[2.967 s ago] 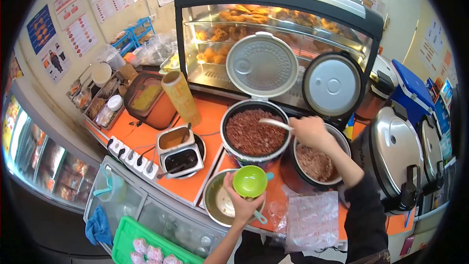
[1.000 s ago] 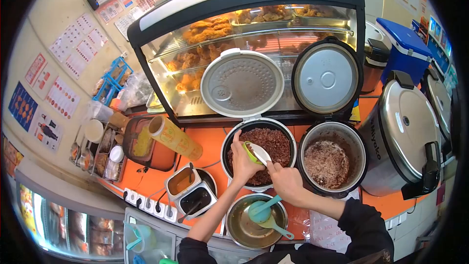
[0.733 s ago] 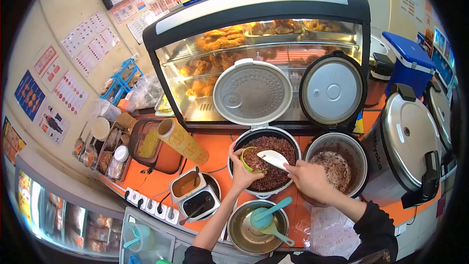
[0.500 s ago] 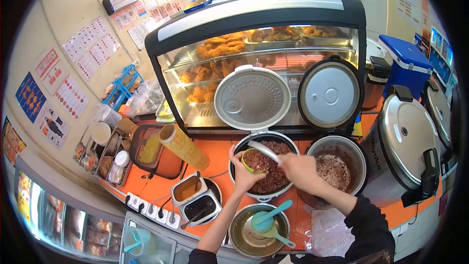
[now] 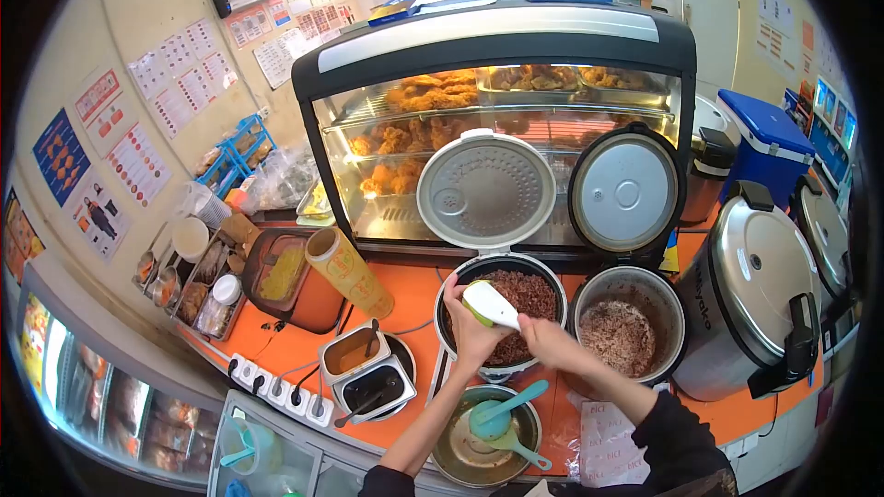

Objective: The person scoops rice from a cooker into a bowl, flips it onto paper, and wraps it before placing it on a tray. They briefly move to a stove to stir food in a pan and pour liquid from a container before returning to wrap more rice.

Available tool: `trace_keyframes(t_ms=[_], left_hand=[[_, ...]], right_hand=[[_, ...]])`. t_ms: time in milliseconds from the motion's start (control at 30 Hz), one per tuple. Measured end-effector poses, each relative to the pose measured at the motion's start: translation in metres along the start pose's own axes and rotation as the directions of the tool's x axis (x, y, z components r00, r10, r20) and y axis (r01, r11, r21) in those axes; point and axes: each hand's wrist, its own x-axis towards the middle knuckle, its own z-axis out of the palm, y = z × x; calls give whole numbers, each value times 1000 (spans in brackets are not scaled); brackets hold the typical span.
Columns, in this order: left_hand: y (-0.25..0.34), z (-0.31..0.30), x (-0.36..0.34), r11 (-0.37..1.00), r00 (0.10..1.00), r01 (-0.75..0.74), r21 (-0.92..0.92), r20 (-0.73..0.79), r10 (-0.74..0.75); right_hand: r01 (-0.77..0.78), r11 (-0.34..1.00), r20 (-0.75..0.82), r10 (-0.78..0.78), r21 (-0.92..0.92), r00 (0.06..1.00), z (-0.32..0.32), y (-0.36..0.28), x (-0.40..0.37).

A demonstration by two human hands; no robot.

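Note:
My left hand [image 5: 473,337] grips a small green bowl over the left rice cooker [image 5: 446,320], which is full of reddish-brown rice [image 5: 531,293]. Only a bit of the bowl's green rim shows. In my right hand [image 5: 551,342] is a white rice paddle [image 5: 492,305], its blade lying flat across the bowl's top and hiding what is inside. To the right stands a second open cooker [image 5: 675,313] with paler rice [image 5: 617,336] low in it. Below my hands, a metal basin [image 5: 445,446] holds turquoise scoops [image 5: 494,421] in water.
A glass warming cabinet [image 5: 497,37] with fried chicken stands behind the raised cooker lids. At left are a sauce holder [image 5: 368,373], a sleeve of paper cups [image 5: 354,276] and a power strip [image 5: 281,391]. Large Miyako cookers [image 5: 750,294] stand at right; wrapping paper [image 5: 612,446] lies in front.
The paddle has turned from edge-on inside the bowl to flat over its top. My right hand has come lower and the bowl has tilted, with less of it showing. The view has shifted slightly.

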Motion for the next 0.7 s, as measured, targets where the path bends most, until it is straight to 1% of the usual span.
trace_keyframes(t_ms=[33,67,100,167,200,233,267,300,333,367,433,467,500,567,600,633,700], left_hand=[[1,0,0,999,999,40,3,-22,-40],[1,-2,-1,998,998,62,-25,-17,-63],[8,-6,0,997,998,68,-31,1,-68],[2,-9,1,997,999,43,-66,-12,-44],[2,-9,0,997,999,32,-64,2,-32],[2,-9,2,998,1000,17,-61,17,-16],[-7,-8,-1,994,999,31,-102,7,-31],[-6,-12,-2,993,996,85,-87,17,-84],[-4,-15,-1,998,998,56,-34,-3,-56],[-2,-17,-2,999,999,33,16,-18,-33],[-3,-15,2,997,999,38,-69,-23,-40],[-2,-16,1,996,998,59,-73,-19,-61],[-1,-16,1,995,997,70,-77,-19,-72],[-2,-17,2,998,998,60,25,-14,-60],[-1,-16,3,995,994,102,-2,25,-102],[1,-16,5,989,988,143,-26,68,-141],[-21,-6,14,997,996,-67,29,56,65]], right_hand=[[-1,1000,14,1,-5,1000,-3,2,5],[83,996,-85,-87,-44,993,-5,8,10],[70,997,-156,-74,-34,985,-8,11,14],[32,999,-271,-32,-6,962,-2,18,12],[89,987,-219,-116,-130,969,13,24,13],[70,985,-255,-110,-159,961,22,28,11],[67,987,-163,-91,-143,983,7,18,8],[61,991,-67,-69,-121,995,-11,7,8],[7,1000,-186,-9,-9,983,-16,3,8],[36,996,-314,-61,-87,947,-15,3,13],[110,974,-93,-130,-199,987,7,21,23],[52,980,-102,-72,-191,992,6,18,22],[41,992,-59,-48,-116,997,-9,7,16],[-1,1000,-303,2,1,953,-17,-5,7],[47,999,-325,-46,-5,945,-18,-5,5],[92,992,-340,-116,-84,933,-15,-5,1],[174,954,-358,-255,-243,898,-6,-5,-9]])
